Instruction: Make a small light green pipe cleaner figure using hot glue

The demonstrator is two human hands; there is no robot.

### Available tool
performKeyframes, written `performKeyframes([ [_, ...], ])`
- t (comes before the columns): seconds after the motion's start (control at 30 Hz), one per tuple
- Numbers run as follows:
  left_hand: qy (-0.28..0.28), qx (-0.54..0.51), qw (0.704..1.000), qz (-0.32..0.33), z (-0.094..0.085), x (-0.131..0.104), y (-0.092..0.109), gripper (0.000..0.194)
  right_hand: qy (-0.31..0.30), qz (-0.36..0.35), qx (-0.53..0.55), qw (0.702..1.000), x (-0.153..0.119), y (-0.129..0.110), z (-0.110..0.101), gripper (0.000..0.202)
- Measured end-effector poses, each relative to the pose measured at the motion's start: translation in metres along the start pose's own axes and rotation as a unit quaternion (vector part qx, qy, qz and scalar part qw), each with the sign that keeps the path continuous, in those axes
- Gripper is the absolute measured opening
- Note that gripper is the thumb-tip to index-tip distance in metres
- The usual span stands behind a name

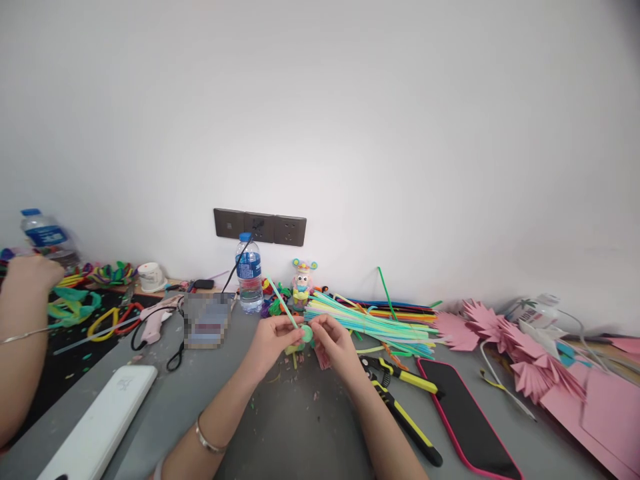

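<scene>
My left hand (273,341) pinches a light-green pipe cleaner (283,303), whose straight end sticks up and to the left. Between my hands the pipe cleaner forms a small round coil (306,333). The fingers of my right hand (334,341) are closed at the coil's right edge. Below the coil, something yellowish with a thin stem (295,359) shows, partly hidden by my fingers. Just behind my hands lies a bundle of pale green and blue pipe cleaners (370,320). A small figurine (301,283) stands by the wall.
Yellow-black pliers (407,417) and a pink-cased phone (470,420) lie right of my arms. Folded pink paper (530,353) is further right. A water bottle (249,273) stands behind; a white box (103,427) lies left. Another person's arm (23,347) reaches in at far left.
</scene>
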State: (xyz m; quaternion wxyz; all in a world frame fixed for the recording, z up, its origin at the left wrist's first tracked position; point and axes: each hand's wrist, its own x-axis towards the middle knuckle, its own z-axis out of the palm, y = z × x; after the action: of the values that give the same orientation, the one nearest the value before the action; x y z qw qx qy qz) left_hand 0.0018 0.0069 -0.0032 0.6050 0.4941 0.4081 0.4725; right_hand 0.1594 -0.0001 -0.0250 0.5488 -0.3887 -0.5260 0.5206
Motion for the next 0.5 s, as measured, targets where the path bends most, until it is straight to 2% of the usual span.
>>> performKeyframes([
  [0.07,-0.035,0.009,0.999,-0.002,0.0015,-0.0017,-0.0021,0.053,0.010,0.000,-0.001,1.000,0.0001,-0.0023,-0.0004,0.038],
  [0.17,-0.087,0.023,0.996,-0.001,0.0061,-0.0062,-0.0053,0.066,-0.036,0.026,-0.032,0.998,-0.0024,-0.0068,-0.0010,0.038],
  [0.23,-0.108,0.032,0.994,-0.008,0.0087,-0.0089,-0.0063,0.068,-0.075,0.036,-0.041,0.996,-0.0048,-0.0091,-0.0007,0.034],
  [0.3,-0.116,0.045,0.992,-0.011,0.0094,-0.0098,-0.0062,0.066,-0.083,0.038,-0.036,0.995,-0.0062,-0.0091,-0.0003,0.032],
  [0.4,-0.105,0.061,0.993,-0.002,0.0066,-0.0078,-0.0042,0.060,-0.043,0.033,-0.006,0.998,-0.0047,-0.0046,-0.0014,0.029],
  [0.5,-0.073,0.052,0.996,0.003,0.0022,-0.0040,-0.0012,0.049,0.021,-0.008,0.042,0.999,-0.0010,0.0001,-0.0044,0.028],
])
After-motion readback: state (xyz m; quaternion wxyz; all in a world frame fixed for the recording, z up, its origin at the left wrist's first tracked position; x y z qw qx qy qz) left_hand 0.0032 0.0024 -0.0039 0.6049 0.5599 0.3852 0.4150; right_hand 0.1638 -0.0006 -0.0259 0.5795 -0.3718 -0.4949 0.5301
